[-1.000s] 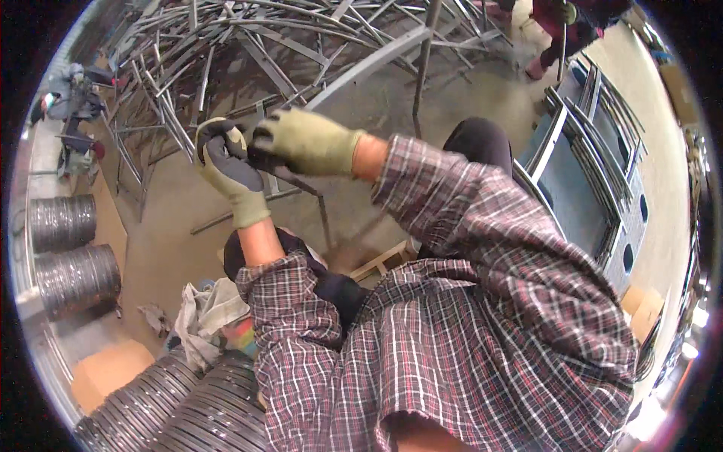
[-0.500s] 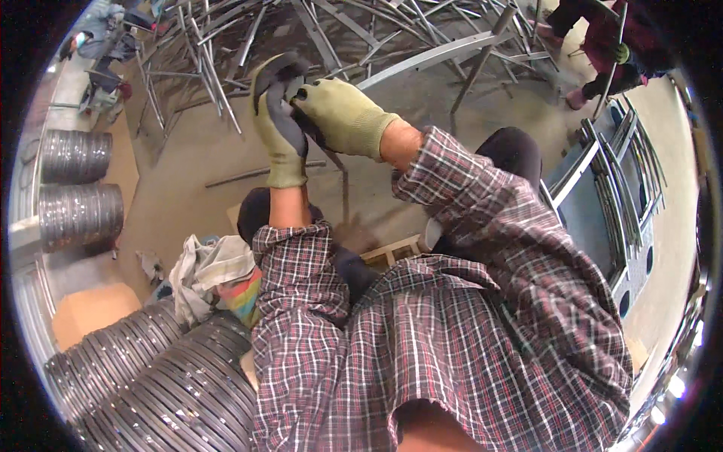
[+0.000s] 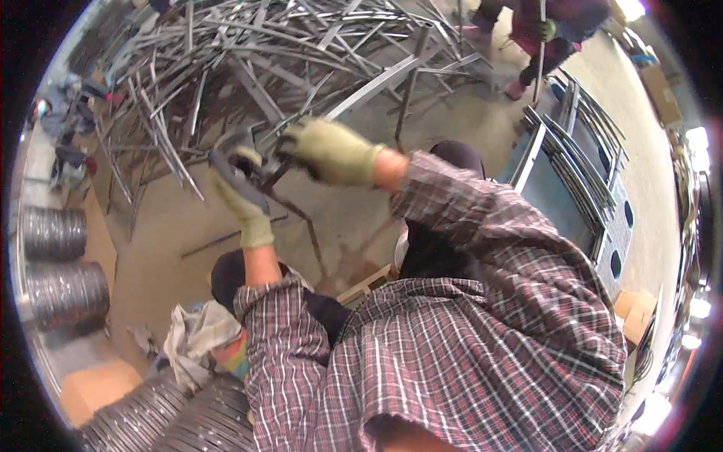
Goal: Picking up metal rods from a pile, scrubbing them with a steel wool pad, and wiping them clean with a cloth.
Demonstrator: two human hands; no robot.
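Observation:
Both hands wear yellow-green knit gloves with dark palms, held close together above the floor in front of me. My left hand (image 3: 242,184) has its fingers curled, with something dark and thin at the fingertips, blurred by motion. My right hand (image 3: 331,153) is to its right, back upward, fingers bent down toward the left hand. What either hand grips is too blurred to name. A thin dark bent strip (image 3: 307,217) runs from under the hands toward my knees; whether it is held or lies on the floor I cannot tell.
A tangled heap of metal strips (image 3: 248,71) lies ahead. On the right, curved strips rest on a blue-grey rack (image 3: 561,188). Another person (image 3: 561,30) grips an upright bar at the far right. Black coils (image 3: 69,290) stand left, beside cloth (image 3: 197,335) and a cardboard box (image 3: 98,388).
The view has shifted, so the heap and rack sit lower and further left. My hands have moved apart a little, and the left fingers have turned toward the right hand.

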